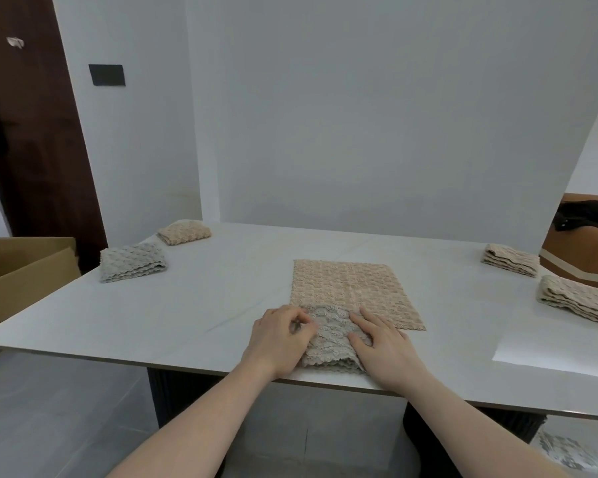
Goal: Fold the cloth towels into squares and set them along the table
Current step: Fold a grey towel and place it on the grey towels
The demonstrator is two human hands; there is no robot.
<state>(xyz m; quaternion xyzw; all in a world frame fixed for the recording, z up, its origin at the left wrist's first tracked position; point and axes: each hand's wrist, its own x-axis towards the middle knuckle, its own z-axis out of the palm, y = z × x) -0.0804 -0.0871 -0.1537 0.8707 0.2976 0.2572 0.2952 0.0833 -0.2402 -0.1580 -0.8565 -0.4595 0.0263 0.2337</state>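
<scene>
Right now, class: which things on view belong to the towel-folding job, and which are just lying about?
Job: grey towel under both hands, left hand, right hand, spread beige towel, folded towels, table.
Lying about: cardboard box, white sheet.

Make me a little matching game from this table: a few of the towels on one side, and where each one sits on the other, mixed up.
Things:
1. grey folded towel
2. flat beige towel
3. towel under the hands
4. two folded beige towels

Places:
A. near edge of the table
B. right side
C. left side
D. middle, spread open

Pairs: 1-C, 2-D, 3-A, 4-B
</scene>
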